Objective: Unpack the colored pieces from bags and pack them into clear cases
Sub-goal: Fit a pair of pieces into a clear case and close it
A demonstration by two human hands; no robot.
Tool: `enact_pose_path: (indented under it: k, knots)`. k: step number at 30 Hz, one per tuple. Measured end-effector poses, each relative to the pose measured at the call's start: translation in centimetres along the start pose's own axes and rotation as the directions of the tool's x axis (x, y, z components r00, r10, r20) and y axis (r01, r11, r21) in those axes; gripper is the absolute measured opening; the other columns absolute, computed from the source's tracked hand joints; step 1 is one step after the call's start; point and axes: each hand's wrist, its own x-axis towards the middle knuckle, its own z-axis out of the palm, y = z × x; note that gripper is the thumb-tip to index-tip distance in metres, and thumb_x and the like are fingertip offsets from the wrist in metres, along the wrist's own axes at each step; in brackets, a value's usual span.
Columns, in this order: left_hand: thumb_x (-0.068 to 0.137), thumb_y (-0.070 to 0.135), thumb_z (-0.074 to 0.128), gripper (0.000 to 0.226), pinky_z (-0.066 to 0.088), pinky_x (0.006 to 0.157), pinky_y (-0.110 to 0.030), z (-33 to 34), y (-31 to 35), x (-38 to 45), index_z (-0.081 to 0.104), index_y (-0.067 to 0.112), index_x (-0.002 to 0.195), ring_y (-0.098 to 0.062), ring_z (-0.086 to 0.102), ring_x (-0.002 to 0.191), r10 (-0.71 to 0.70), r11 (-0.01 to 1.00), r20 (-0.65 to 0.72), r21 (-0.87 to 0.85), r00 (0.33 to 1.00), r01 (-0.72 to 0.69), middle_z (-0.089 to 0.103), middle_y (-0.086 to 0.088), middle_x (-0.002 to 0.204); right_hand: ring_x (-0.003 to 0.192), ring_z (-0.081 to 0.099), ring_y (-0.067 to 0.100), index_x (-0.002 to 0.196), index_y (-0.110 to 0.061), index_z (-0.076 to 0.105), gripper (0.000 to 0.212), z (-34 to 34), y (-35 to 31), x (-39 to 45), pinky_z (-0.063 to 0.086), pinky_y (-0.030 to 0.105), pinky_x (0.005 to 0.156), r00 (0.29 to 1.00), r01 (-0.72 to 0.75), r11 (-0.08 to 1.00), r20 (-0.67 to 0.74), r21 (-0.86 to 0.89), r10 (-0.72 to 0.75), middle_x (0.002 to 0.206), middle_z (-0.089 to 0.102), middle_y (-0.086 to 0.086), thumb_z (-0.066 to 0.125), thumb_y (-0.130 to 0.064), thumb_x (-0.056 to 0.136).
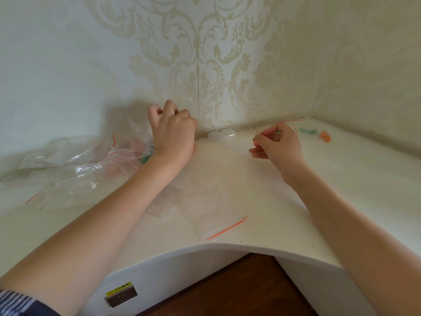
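Clear bag pinched at red seal by right hand, far right. Left hand curled over bag pile; contents unclear. Clear case sat between hands, nearer right. Orange piece, green piece lay farther right.

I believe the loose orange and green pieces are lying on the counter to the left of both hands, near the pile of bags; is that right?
Not quite: the head view shows the orange piece and green piece on the counter to the right of both hands. The pile of bags lies on the left.
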Motion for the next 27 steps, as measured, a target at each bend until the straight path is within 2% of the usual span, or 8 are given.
enact_pose_path:
  k: [2,5,10,14,16,19,23,27]
  knots:
    - [0.067,0.009,0.07,0.02,0.013,0.083,-0.037,-0.1,0.0,-0.3,0.072,0.021,0.082,-0.024,0.044,0.099,-0.083,0.995,0.099,0.06,0.992,0.077,0.066,0.006,0.083,0.053,0.066,0.017,0.086,-0.009,0.048,0.011,-0.2,0.2,0.3,0.06,0.031,0.063,0.999,-0.022,1.0,-0.027,-0.005,0.021,0.09,0.062,0.018,0.056,-0.001,0.087]
    - [0.067,0.0,0.058,0.026,0.013,0.089,-0.041,-0.6,0.4,-0.4,0.072,0.014,0.083,-0.029,0.049,0.098,-0.085,0.995,-0.001,0.052,0.996,0.085,0.067,0.0,0.081,0.053,0.065,0.014,0.085,-0.013,0.047,0.013,-0.4,0.5,0.6,0.058,0.025,0.059,0.998,-0.019,0.999,-0.068,-0.044,0.015,0.091,0.058,0.013,0.051,-0.002,0.089]
    - [0.063,-0.008,0.063,0.031,0.02,0.101,-0.048,0.0,2.2,0.3,0.072,0.011,0.086,-0.029,0.062,0.094,0.189,0.976,-0.147,-0.081,0.971,-0.202,0.071,-0.005,0.081,0.064,0.062,0.014,0.098,-0.011,0.052,0.009,-1.1,1.3,1.0,0.052,0.015,0.051,0.992,0.065,0.98,-0.094,-0.187,-0.084,0.093,0.053,0.005,0.046,-0.005,0.095]
    - [0.08,-0.019,0.04,0.077,0.023,0.111,-0.04,0.8,5.2,1.2,0.034,0.019,0.146,-0.027,0.031,0.139,0.415,0.9,0.267,-0.259,0.87,-0.35,0.038,-0.01,0.149,0.066,0.062,0.011,0.101,-0.013,0.057,0.013,-1.0,1.8,1.4,0.052,0.013,0.054,0.993,0.064,0.975,-0.082,-0.212,-0.084,0.094,0.056,0.002,0.046,-0.008,0.096]
    - [0.087,-0.016,0.035,0.079,0.009,0.117,-0.037,1.3,6.2,2.0,0.011,0.023,0.152,-0.019,0.008,0.147,0.488,0.873,0.448,-0.245,0.749,-0.422,0.016,0.0,0.158,0.067,0.062,0.01,0.101,-0.013,0.058,0.014,-1.1,1.8,1.5,0.053,0.014,0.056,0.993,0.079,0.974,-0.072,-0.213,-0.096,0.091,0.056,0.0,0.046,-0.009,0.097]
    - [0.097,-0.001,0.032,0.064,0.002,0.118,-0.04,2.7,6.8,2.8,0.014,0.027,0.151,-0.018,0.002,0.147,0.475,0.875,0.583,-0.236,0.659,-0.422,0.016,0.002,0.158,0.067,0.061,0.009,0.101,-0.013,0.058,0.017,-1.3,1.9,1.6,0.053,0.014,0.056,0.993,0.08,0.976,-0.072,-0.204,-0.097,0.088,0.054,-0.005,0.044,-0.004,0.096]
    - [0.096,0.011,0.042,0.044,0.016,0.118,-0.041,3.7,6.0,2.7,0.041,0.029,0.136,-0.027,0.035,0.136,0.423,0.895,0.545,-0.376,0.724,-0.24,0.049,-0.002,0.135,0.066,0.06,0.012,0.1,-0.011,0.056,0.018,-1.2,2.2,1.7,0.05,0.011,0.053,0.995,0.059,0.979,-0.07,-0.195,-0.074,0.088,0.051,-0.006,0.043,-0.001,0.095]
    - [0.093,0.019,0.055,0.034,0.01,0.113,-0.024,2.2,6.6,2.3,0.048,0.01,0.126,-0.026,0.045,0.126,0.374,0.868,0.425,-0.473,0.824,-0.15,0.054,-0.009,0.128,0.065,0.064,0.008,0.101,-0.012,0.054,0.016,-0.9,2.2,1.8,0.05,0.011,0.058,0.998,0.02,0.992,-0.054,-0.123,-0.027,0.091,0.052,-0.004,0.043,-0.001,0.095]
